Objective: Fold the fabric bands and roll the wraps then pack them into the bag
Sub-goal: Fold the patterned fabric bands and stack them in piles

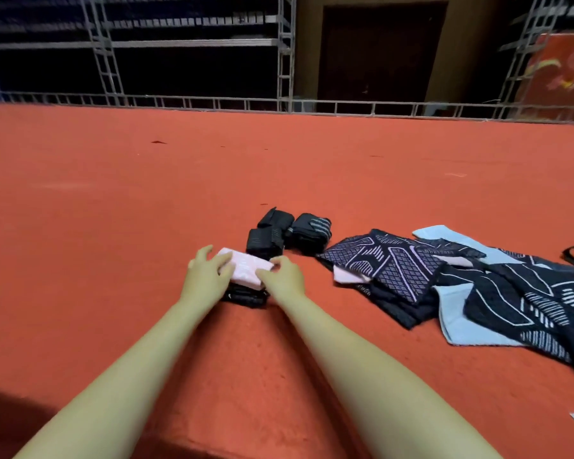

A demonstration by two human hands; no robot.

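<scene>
Left hand (209, 273) and right hand (284, 276) rest on a folded pink fabric band (246, 268), fingers bent over its ends — it tops a black folded stack (246, 296) on the red carpet (113, 193). Rolled black wraps (289, 231) lie just behind; patterned unfolded bands (461, 283) lie to the right.
</scene>
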